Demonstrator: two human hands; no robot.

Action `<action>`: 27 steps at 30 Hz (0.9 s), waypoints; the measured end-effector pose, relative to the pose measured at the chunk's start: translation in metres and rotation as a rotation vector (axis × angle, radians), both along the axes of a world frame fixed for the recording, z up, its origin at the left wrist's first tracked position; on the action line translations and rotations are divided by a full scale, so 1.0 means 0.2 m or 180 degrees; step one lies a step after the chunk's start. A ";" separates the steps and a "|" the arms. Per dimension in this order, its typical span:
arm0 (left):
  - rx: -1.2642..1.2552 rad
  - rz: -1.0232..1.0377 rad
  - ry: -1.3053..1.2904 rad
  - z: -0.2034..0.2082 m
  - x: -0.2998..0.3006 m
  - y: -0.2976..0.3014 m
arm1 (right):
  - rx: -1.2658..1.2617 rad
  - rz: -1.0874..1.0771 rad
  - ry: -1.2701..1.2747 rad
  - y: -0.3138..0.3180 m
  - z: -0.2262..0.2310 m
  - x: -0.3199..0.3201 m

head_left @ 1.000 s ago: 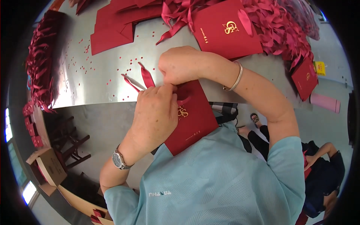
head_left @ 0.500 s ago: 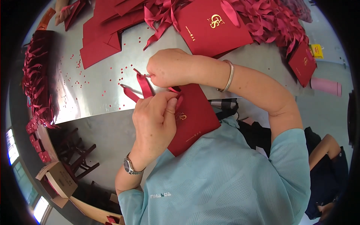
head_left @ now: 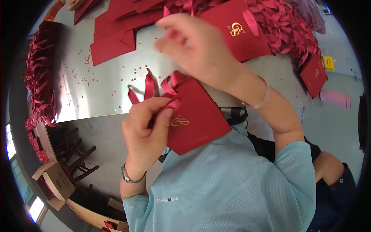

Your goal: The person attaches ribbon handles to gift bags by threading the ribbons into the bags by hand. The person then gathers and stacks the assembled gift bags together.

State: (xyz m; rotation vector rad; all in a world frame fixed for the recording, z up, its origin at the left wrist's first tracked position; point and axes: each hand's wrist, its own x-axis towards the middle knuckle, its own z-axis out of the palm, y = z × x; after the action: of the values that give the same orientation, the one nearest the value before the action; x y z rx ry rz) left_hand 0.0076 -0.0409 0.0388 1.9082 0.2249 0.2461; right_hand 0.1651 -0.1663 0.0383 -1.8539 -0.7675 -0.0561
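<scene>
My left hand [head_left: 148, 129], with a watch on its wrist, pinches a dark red ribbon at the top edge of a red paper gift bag [head_left: 203, 120]. The bag leans tilted against my body at the table's near edge, its gold emblem facing up. Other ribbon ends [head_left: 150, 85] stand up in loops beyond my left fingers. Above the table, past the bag, my right hand [head_left: 197, 48] is blurred by motion. Its thumb and forefinger are apart, and I see nothing held. It is nearest to a pile of red ribbons [head_left: 185, 5] at the back.
Flat red bags [head_left: 116, 34] lie at the back left, and a larger finished bag [head_left: 228, 29] beside a ribbon heap [head_left: 276, 25]. Small red paper dots litter the metal table [head_left: 104, 102]. Another person's hand [head_left: 73, 4] is at the far left. Ribboned bags [head_left: 40, 73] line the left edge.
My right hand has let go of the ribbon and moved up and away toward the back. My left hand has shifted slightly left, still pinching at the bag's top.
</scene>
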 end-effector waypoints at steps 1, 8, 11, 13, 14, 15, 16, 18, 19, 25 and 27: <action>0.0365 0.0019 -0.0071 0.04 0.01 0.03 | 0.0349 -0.0123 0.0138 -0.06 0.06 -0.01; 0.1603 -0.0385 -0.1209 0.15 0.03 0.05 | -0.0386 0.0804 0.1212 -0.25 0.08 -0.30; 0.2183 -0.0299 -0.1552 0.16 0.04 0.04 | -0.0075 0.0848 0.0832 -0.26 0.06 -0.34; 0.1824 -0.0179 -0.1137 0.17 0.02 0.03 | 0.0234 0.0951 0.0518 -0.27 0.01 -0.35; 0.1476 -0.0069 -0.0845 0.19 0.00 0.03 | 0.0212 0.1101 0.0347 -0.28 0.02 -0.35; 0.1029 -0.0334 -0.0356 0.17 -0.05 0.06 | 0.0186 0.1247 0.0177 -0.30 0.02 -0.34; 0.1033 -0.0397 -0.0400 0.16 -0.05 0.08 | 0.0183 0.1299 0.0115 -0.31 0.02 -0.35; 0.0679 -0.0612 -0.0164 0.16 -0.02 0.08 | 0.0183 0.1198 0.0237 -0.34 0.02 -0.36; 0.0460 -0.0536 -0.0100 0.16 0.00 0.06 | 0.0180 0.1156 0.0401 -0.36 0.02 -0.37; 0.0068 -0.0846 0.0052 0.13 0.11 0.01 | 0.0135 0.0835 0.0746 -0.50 0.00 -0.37; 0.0234 -0.0818 -0.0340 0.16 0.17 -0.06 | 0.0540 0.0651 0.0096 -0.53 -0.02 -0.38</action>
State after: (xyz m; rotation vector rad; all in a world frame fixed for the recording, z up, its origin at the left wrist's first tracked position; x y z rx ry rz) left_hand 0.0407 -0.0524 0.0704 1.9670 -0.1022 0.1842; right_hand 0.0894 -0.2720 0.0338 -1.6055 -0.8996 0.0368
